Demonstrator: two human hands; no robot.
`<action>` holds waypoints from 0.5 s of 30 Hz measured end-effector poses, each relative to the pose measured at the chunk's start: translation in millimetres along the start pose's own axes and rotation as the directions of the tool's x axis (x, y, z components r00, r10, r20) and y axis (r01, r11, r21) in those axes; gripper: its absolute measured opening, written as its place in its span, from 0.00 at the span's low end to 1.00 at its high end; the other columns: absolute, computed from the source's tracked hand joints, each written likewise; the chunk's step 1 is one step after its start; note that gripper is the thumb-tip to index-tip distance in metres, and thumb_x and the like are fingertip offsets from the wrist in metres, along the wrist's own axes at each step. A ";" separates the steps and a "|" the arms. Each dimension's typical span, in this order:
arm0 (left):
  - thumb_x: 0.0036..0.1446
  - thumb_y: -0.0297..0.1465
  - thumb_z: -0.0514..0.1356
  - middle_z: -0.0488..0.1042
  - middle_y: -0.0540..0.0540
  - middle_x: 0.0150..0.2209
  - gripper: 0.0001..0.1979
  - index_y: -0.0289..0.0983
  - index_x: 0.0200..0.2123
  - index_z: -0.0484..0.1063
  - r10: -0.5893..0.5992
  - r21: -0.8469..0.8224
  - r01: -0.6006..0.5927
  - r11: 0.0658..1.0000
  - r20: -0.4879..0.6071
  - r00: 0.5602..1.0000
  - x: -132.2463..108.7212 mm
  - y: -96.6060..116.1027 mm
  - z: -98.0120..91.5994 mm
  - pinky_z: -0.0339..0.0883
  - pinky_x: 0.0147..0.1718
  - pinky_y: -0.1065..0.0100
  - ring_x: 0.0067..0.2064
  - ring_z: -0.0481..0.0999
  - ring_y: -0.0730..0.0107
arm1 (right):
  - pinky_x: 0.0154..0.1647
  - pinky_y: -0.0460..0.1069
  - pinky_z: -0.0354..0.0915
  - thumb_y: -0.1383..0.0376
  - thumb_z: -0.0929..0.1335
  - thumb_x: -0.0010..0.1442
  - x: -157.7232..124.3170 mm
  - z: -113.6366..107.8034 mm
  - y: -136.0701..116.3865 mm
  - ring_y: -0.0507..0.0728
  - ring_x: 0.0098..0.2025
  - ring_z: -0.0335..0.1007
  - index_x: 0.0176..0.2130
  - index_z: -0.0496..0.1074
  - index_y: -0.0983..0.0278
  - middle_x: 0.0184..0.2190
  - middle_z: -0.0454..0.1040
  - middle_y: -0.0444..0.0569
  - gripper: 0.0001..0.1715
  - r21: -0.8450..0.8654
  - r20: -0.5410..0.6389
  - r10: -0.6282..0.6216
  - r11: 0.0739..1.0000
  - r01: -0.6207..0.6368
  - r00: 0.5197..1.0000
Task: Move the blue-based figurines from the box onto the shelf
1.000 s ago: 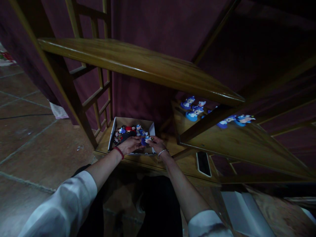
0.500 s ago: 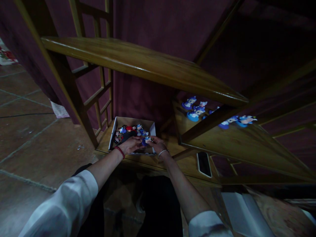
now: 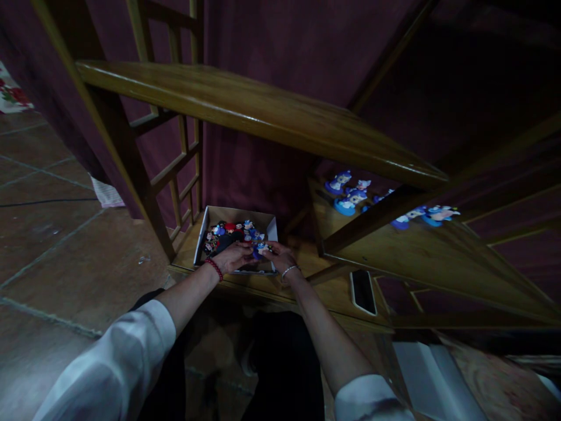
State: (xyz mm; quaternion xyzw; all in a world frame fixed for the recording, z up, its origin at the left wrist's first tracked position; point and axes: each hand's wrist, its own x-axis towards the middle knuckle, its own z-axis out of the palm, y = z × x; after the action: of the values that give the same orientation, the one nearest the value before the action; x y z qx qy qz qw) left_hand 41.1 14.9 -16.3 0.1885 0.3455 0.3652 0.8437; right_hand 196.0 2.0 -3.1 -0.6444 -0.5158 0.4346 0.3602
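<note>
A shallow cardboard box (image 3: 205,229) of several small colourful figurines stands on the lowest wooden shelf. Both my hands reach into its near side. My left hand (image 3: 234,256), with a red bead bracelet at the wrist, and my right hand (image 3: 279,255), with a pale bracelet, are closed together on a small blue and white figurine (image 3: 260,249) held between their fingertips. Several blue and white figurines (image 3: 346,196) stand on the shelf one level up to the right.
A dark phone (image 3: 362,290) lies on the low shelf right of the box. A wide wooden shelf board (image 3: 245,111) juts out overhead. A lattice side frame (image 3: 175,169) stands left of the box. Tiled floor (image 3: 56,234) spreads to the left. A pale box (image 3: 433,374) sits low right.
Both hands stay at the box holding the figurine. The view has drifted slightly, so the shelves sit a little to the right.
</note>
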 end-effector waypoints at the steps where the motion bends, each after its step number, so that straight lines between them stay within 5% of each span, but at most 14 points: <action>1: 0.47 0.17 0.57 0.72 0.45 0.27 0.04 0.29 0.25 0.69 -0.001 0.002 0.001 1.000 0.005 1.000 -0.5 0.3 0.4 0.65 0.41 0.61 0.31 0.72 0.73 | 0.39 0.49 0.64 0.64 0.68 0.40 0.0 -0.3 0.2 0.52 0.34 0.68 0.37 0.71 0.64 0.31 0.74 0.44 0.19 -0.003 0.000 -0.005 1.000 0.005 1.000; 15: 0.48 0.18 0.57 0.72 0.46 0.25 0.04 0.29 0.24 0.69 -0.020 0.013 0.020 1.000 0.008 1.000 -5.4 2.3 4.1 0.64 0.43 0.59 0.32 0.72 0.72 | 0.34 0.48 0.65 0.62 0.66 0.42 0.4 -0.7 4.0 0.52 0.32 0.68 0.41 0.69 0.64 0.31 0.73 0.46 0.23 0.015 -0.005 0.057 0.998 -0.057 0.998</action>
State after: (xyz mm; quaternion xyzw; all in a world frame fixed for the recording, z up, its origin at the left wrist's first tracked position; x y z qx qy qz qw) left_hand 40.3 12.2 -9.8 0.1918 0.3462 0.3537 0.8475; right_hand 198.0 1.5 -6.5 -0.6575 -0.4928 0.4468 0.3539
